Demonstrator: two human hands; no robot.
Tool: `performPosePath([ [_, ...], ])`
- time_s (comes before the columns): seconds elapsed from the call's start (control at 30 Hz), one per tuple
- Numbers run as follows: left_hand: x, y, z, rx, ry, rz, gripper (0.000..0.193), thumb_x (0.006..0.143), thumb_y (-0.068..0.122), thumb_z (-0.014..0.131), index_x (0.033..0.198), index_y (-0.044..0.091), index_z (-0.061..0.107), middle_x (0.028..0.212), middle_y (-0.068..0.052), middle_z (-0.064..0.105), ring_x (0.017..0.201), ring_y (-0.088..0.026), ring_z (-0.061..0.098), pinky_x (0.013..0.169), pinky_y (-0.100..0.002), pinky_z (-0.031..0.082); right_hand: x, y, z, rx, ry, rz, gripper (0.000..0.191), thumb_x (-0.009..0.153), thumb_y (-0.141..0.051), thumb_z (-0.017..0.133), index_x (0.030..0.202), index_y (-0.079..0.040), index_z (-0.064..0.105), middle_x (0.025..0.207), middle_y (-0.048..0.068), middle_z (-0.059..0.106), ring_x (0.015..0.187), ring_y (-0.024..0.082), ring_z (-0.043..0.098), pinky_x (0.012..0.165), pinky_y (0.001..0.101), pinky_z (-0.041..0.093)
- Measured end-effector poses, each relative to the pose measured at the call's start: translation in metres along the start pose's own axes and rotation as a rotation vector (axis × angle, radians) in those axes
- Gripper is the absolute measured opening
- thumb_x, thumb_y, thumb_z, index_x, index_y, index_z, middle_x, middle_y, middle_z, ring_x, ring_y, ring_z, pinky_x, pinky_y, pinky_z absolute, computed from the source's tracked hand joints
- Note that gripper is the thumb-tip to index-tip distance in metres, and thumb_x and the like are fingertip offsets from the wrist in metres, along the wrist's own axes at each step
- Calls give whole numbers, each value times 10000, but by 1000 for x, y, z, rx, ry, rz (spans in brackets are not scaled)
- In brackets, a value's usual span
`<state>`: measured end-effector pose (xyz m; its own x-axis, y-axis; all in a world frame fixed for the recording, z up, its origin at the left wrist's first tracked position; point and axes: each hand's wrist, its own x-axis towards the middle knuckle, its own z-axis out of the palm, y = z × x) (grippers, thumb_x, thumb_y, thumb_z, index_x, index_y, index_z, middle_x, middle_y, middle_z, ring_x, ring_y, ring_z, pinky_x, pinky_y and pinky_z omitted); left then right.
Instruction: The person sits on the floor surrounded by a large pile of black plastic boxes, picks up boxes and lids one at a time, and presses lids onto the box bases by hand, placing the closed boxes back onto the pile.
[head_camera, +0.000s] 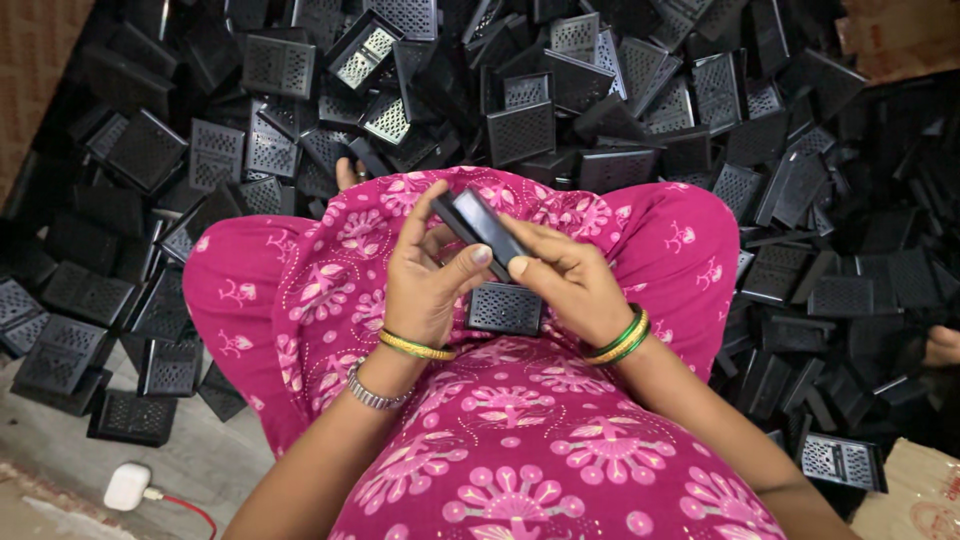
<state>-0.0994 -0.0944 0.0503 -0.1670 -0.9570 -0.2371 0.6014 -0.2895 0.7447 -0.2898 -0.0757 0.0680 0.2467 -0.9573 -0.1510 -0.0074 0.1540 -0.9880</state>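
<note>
Both my hands hold one small black plastic part (481, 226) above my lap, tilted with its smooth side up. My left hand (428, 283) grips its near-left edge with thumb and fingers curled around it. My right hand (567, 278) pinches its right end, thumb on top. A second black part with a perforated grille face (503, 308) lies on my lap just below the hands, on pink flowered cloth (500, 420).
A deep heap of several black grille-faced plastic parts (520, 130) spreads across the floor ahead and to both sides. A white charger with a red cable (127, 486) lies at the lower left. Cardboard (915, 495) sits at the lower right corner.
</note>
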Motion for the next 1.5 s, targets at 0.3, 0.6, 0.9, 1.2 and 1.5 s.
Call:
performPosePath([
  [0.3, -5, -6, -12, 71, -70, -5, 831, 874, -84, 728, 1605, 38, 353, 1259, -100, 653, 1077, -151, 681, 865, -286, 618, -3, 14, -1, -218, -71, -171, 512, 1004, -120, 649, 1481, 30, 537, 1577, 214, 498, 1486, 285, 456, 1206, 379, 355],
  [0.6, -18, -9, -9, 317, -263, 12, 630, 990, -7, 634, 1566, -13, 380, 1442, -108, 601, 1254, -149, 610, 1058, -274, 509, -8, 34, -4, 44, 15, -73, 636, 937, -118, 732, 1507, -25, 466, 1515, 123, 557, 1308, 162, 573, 1109, 328, 474],
  [0.9, -19, -17, -31, 1089, -267, 88, 398, 907, 28, 636, 1304, 19, 645, 1198, -195, 731, 1106, -344, 730, 943, -383, 563, 7, 67, -17, -127, -54, 116, 313, 890, -97, 788, 1188, -14, 743, 1024, 55, 779, 937, 111, 715, 848, 282, 587],
  [1.2, 7, -38, -27, 1313, -315, 219, 534, 827, 178, 779, 1318, 41, 619, 1270, -231, 587, 1171, -412, 578, 1007, -456, 474, 145, 53, -58, -1274, 197, -423, 933, 537, -168, 918, 1391, -27, 571, 1326, 196, 588, 1227, 485, 482, 949, 540, 404],
  [1.5, 55, -27, -51, 1845, -74, 320, 273, 819, 216, 754, 1063, 117, 681, 1156, -133, 656, 1176, -362, 557, 985, -522, 446, 128, 60, -77, -643, 668, -344, 671, 726, -227, 952, 1221, 9, 566, 1121, 120, 650, 1019, 265, 663, 889, 405, 557],
])
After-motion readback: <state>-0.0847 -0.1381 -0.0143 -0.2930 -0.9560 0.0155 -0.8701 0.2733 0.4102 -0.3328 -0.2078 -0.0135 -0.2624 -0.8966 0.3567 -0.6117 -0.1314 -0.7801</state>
